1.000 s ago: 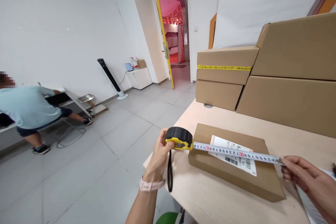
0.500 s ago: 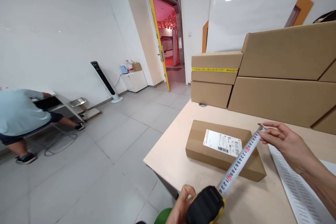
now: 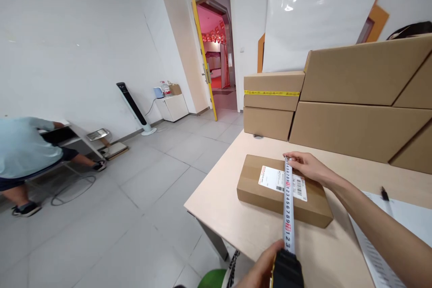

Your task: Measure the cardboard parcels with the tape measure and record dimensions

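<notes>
A flat cardboard box [image 3: 256,186] with a white shipping label [image 3: 270,177] lies on the light wooden table [image 3: 236,229]. My left hand [image 3: 261,272] grips the black and yellow tape measure case [image 3: 286,270] near the table's front edge. The tape blade [image 3: 288,207] runs from the case across the box's width. My right hand [image 3: 305,166] pinches the blade's tip at the box's far edge.
Larger cardboard boxes [image 3: 354,103] are stacked at the back of the table, one with yellow tape [image 3: 272,93]. A printed sheet [image 3: 388,238] and a pen [image 3: 384,193] lie at the right. A person in a light blue shirt [image 3: 23,148] bends at the left. A door [image 3: 202,58] stands open.
The tape swung from lying along the box's length to crossing its width. My right hand carried the tip to the far edge; my left hand brought the case to the near side.
</notes>
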### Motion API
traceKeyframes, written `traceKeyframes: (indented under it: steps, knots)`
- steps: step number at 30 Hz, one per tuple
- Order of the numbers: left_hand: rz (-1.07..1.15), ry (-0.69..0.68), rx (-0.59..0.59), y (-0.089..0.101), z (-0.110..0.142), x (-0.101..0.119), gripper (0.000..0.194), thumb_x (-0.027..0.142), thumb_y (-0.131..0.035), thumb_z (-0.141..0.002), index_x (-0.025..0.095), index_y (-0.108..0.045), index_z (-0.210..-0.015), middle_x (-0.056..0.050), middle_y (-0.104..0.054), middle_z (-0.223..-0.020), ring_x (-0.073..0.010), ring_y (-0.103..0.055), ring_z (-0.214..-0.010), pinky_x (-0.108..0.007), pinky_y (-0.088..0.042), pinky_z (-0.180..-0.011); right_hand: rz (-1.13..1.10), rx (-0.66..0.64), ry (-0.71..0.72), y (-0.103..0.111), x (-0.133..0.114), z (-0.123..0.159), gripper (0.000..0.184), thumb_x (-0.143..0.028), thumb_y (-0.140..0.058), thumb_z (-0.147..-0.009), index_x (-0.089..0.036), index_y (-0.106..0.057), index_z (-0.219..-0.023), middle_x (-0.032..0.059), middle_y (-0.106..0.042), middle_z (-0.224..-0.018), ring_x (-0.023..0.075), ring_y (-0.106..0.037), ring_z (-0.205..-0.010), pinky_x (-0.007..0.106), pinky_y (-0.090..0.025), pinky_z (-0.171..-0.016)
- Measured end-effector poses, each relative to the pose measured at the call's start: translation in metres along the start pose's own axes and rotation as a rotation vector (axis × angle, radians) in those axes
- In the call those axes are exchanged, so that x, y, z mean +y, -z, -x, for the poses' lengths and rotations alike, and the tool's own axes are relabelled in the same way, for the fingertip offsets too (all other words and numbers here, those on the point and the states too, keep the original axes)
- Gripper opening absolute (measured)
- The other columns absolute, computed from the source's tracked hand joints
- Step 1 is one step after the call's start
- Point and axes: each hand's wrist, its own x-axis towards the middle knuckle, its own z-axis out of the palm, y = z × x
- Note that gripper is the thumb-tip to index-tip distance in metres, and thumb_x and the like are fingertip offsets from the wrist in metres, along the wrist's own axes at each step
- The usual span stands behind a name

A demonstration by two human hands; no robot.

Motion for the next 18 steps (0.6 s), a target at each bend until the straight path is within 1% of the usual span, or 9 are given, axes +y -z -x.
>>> traceKeyframes:
  steps: [2,3,5,7,9,11,13,16,18]
  knots:
    - [-0.035,-0.005,-0.013,-0.001,-0.006,-0.001,0.067,0.032,-0.083,-0.065,0.028,-0.057,-0.127,-0.009,-0.059,-0.124,-0.0294,-0.052,-0.120,-0.039,-0.036,-0.102,0.100,-0.003,0.047,-0.002,0.004,-0.004,0.037,-0.035,-0.057,-0.078,-0.016,-0.069,-0.107,0.0029,-0.070,-0.074,0.0169,-0.061,-0.062,0.027,-0.046,-0.053]
    - [-0.047,-0.001,-0.015,-0.001,-0.008,-0.002,0.065,0.031,-0.084,-0.064,0.027,-0.058,-0.124,-0.009,-0.059,-0.123,-0.0276,-0.055,-0.116,-0.037,-0.038,-0.099,0.149,-0.005,0.074,-0.003,0.005,-0.006,0.035,-0.035,-0.056,-0.079,-0.017,-0.069,-0.105,0.0029,-0.070,-0.074,0.0170,-0.061,-0.062,0.027,-0.045,-0.053]
    - [-0.042,0.006,-0.017,0.000,-0.012,-0.008,0.057,0.033,-0.083,-0.066,0.025,-0.060,-0.119,-0.009,-0.062,-0.117,-0.0236,-0.059,-0.108,-0.033,-0.040,-0.094,0.223,-0.005,0.123,-0.003,0.006,-0.007,0.031,-0.035,-0.053,-0.080,-0.018,-0.071,-0.099,0.0032,-0.072,-0.076,0.0179,-0.062,-0.065,0.027,-0.045,-0.056]
    - [-0.001,-0.006,-0.023,0.000,-0.014,-0.014,0.054,0.036,-0.082,-0.067,0.024,-0.060,-0.115,-0.009,-0.063,-0.111,-0.0225,-0.061,-0.104,-0.032,-0.040,-0.092,0.257,0.001,0.140,-0.003,0.006,-0.007,0.028,-0.035,-0.052,-0.081,-0.019,-0.072,-0.093,0.0034,-0.073,-0.077,0.0191,-0.064,-0.069,0.028,-0.046,-0.061]
    - [0.046,-0.022,-0.015,-0.001,-0.016,-0.019,0.066,0.038,-0.085,-0.062,0.024,-0.057,-0.120,-0.009,-0.063,-0.108,-0.0247,-0.060,-0.105,-0.034,-0.040,-0.094,0.261,0.010,0.136,-0.004,0.004,-0.008,0.026,-0.035,-0.052,-0.080,-0.020,-0.072,-0.090,0.0034,-0.073,-0.078,0.0196,-0.065,-0.071,0.029,-0.046,-0.064]
    - [0.079,-0.017,0.008,-0.002,-0.017,-0.019,0.085,0.039,-0.088,-0.055,0.025,-0.050,-0.130,-0.009,-0.062,-0.107,-0.0282,-0.060,-0.107,-0.038,-0.039,-0.097,0.260,0.022,0.125,-0.004,0.004,-0.009,0.026,-0.035,-0.053,-0.080,-0.020,-0.072,-0.089,0.0034,-0.073,-0.078,0.0197,-0.065,-0.071,0.029,-0.046,-0.064]
    - [0.096,0.001,0.016,-0.004,-0.017,-0.015,0.096,0.041,-0.089,-0.054,0.025,-0.044,-0.138,-0.011,-0.062,-0.109,-0.0315,-0.059,-0.110,-0.043,-0.038,-0.100,0.262,0.040,0.115,-0.004,0.004,-0.011,0.027,-0.036,-0.053,-0.079,-0.020,-0.072,-0.090,0.0036,-0.073,-0.078,0.0199,-0.065,-0.070,0.029,-0.046,-0.064]
    - [0.088,0.035,-0.007,-0.006,-0.019,-0.006,0.086,0.039,-0.084,-0.062,0.025,-0.046,-0.138,-0.014,-0.059,-0.122,-0.0334,-0.052,-0.121,-0.045,-0.033,-0.106,0.261,0.060,0.105,-0.004,0.004,-0.013,0.028,-0.036,-0.054,-0.079,-0.019,-0.072,-0.091,0.0046,-0.074,-0.081,0.0205,-0.065,-0.074,0.029,-0.047,-0.066]
    - [0.060,0.075,-0.029,-0.006,-0.022,-0.003,0.083,0.035,-0.085,-0.062,0.026,-0.050,-0.136,-0.012,-0.056,-0.129,-0.0328,-0.048,-0.126,-0.044,-0.028,-0.110,0.259,0.061,0.104,-0.003,0.003,-0.014,0.027,-0.036,-0.055,-0.078,-0.019,-0.073,-0.089,0.0053,-0.074,-0.083,0.0209,-0.065,-0.075,0.030,-0.047,-0.067]
